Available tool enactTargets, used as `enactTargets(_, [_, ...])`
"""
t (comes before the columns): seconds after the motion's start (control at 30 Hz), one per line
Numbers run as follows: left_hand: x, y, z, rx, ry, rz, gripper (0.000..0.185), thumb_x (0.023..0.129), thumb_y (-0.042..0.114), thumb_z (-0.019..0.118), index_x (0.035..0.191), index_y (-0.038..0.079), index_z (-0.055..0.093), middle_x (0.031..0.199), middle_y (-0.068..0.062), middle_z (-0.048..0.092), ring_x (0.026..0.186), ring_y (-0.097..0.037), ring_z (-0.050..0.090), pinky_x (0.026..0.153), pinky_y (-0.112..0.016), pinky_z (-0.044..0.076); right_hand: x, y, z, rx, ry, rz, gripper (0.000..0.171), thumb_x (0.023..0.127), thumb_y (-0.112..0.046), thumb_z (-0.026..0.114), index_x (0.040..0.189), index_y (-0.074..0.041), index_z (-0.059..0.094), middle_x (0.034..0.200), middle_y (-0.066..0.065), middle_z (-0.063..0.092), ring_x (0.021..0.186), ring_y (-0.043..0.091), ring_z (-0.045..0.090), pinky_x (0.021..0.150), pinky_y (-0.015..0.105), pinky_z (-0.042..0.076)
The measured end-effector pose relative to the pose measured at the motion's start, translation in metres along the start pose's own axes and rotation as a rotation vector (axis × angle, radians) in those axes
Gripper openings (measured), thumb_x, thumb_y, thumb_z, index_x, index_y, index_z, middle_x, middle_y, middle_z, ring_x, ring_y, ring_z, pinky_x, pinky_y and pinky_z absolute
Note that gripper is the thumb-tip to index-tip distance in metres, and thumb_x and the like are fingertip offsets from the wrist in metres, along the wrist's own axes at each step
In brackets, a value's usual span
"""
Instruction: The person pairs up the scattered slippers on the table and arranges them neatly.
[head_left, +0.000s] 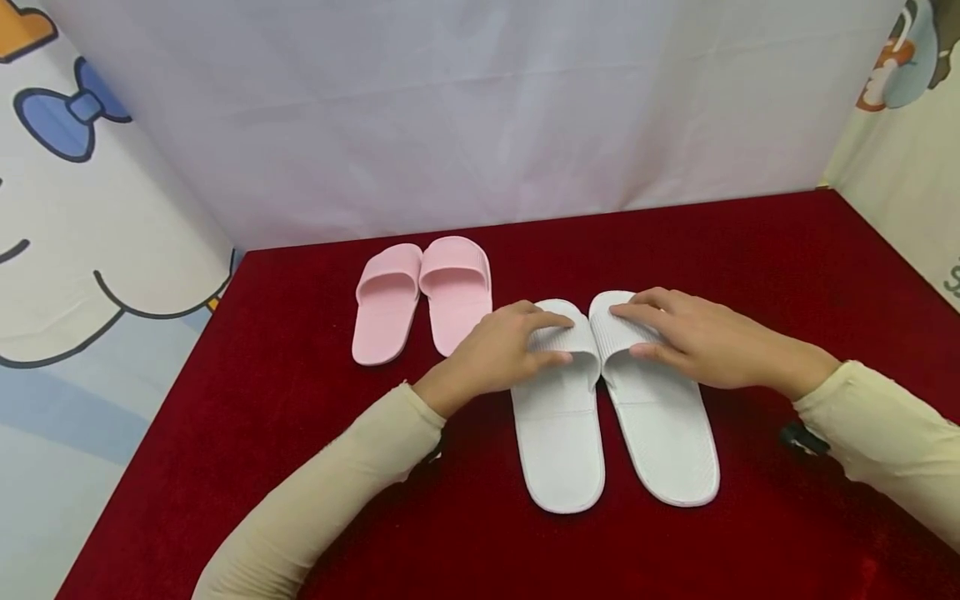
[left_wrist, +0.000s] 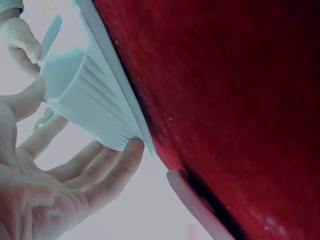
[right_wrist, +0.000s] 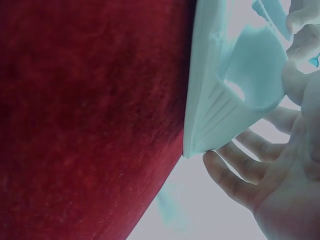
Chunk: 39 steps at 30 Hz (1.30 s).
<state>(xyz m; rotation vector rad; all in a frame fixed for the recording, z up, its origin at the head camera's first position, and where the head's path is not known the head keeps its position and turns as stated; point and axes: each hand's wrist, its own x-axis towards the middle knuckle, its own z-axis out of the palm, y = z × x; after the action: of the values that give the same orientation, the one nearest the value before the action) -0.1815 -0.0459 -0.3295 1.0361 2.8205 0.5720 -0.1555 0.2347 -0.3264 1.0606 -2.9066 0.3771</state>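
Two white slippers lie side by side, toes pointing away, on the red cloth (head_left: 300, 467). My left hand (head_left: 558, 337) rests on the ribbed strap of the left white slipper (head_left: 558, 433), its fingers on top and its thumb at the strap's opening. My right hand (head_left: 636, 327) lies the same way on the right white slipper (head_left: 663, 433). In the left wrist view my fingers (left_wrist: 115, 170) are fairly straight, with one tip touching the slipper (left_wrist: 95, 100) at its edge. The right wrist view shows my straight fingers (right_wrist: 225, 175) beside the other slipper (right_wrist: 225, 100).
Two pink slippers (head_left: 386, 308) (head_left: 457, 292) lie together at the back left, just beyond my left hand. A white sheet (head_left: 480, 108) closes off the back, with cartoon-printed panels (head_left: 90, 208) at both sides. An edge of a pink slipper (left_wrist: 190, 200) shows in the left wrist view.
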Motion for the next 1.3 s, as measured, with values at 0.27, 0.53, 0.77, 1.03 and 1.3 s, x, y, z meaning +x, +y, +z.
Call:
enactTargets(0.27, [0.007,-0.007,-0.006,-0.024,0.007,-0.016,0.047,0.088,0.044,0.074,0.13,0.025,0.068,0.129,-0.002,0.068,0.121,-0.018,0.061,0.097,-0.039,0.052,0.01,0.002,-0.004,0.007,-0.009,-0.004,0.05,0.099,-0.031,0.061,0.145,-0.013,0.05,0.136,0.015,0.056,0.118,0.032,0.06,0.093,0.05,0.051])
enactTargets(0.53, [0.015,-0.013,-0.013,-0.058,0.022,-0.036,0.045,0.086,0.041,0.076,0.128,0.024,0.069,0.124,-0.002,0.071,0.121,-0.016,0.062,0.102,-0.035,0.049,0.022,0.007,-0.005,0.006,0.003,0.011,0.05,0.099,-0.031,0.062,0.144,-0.012,0.052,0.136,0.014,0.056,0.118,0.03,0.059,0.094,0.049,0.051])
enactTargets(0.77, [0.022,-0.02,-0.014,-0.066,0.046,-0.076,0.044,0.088,0.04,0.074,0.129,0.025,0.067,0.133,-0.009,0.066,0.127,-0.021,0.059,0.107,-0.038,0.046,0.034,0.012,-0.01,0.028,-0.026,0.007,0.05,0.101,-0.031,0.059,0.145,-0.011,0.049,0.138,0.017,0.054,0.122,0.033,0.056,0.095,0.052,0.049])
enactTargets(1.03, [0.03,-0.024,-0.011,-0.075,0.077,-0.118,0.043,0.091,0.036,0.072,0.132,0.026,0.064,0.139,-0.013,0.061,0.133,-0.024,0.055,0.111,-0.04,0.043,0.046,0.019,-0.009,0.04,-0.034,0.037,0.049,0.1,-0.028,0.06,0.144,-0.011,0.05,0.139,0.018,0.053,0.124,0.035,0.055,0.098,0.054,0.048])
enactTargets(1.3, [0.047,-0.03,-0.014,-0.046,0.073,-0.137,0.042,0.09,0.032,0.073,0.131,0.025,0.065,0.137,-0.01,0.064,0.131,-0.023,0.056,0.111,-0.038,0.043,0.061,0.028,-0.011,0.041,-0.044,0.024,0.048,0.1,-0.025,0.059,0.143,-0.006,0.05,0.138,0.023,0.053,0.126,0.04,0.053,0.103,0.056,0.044])
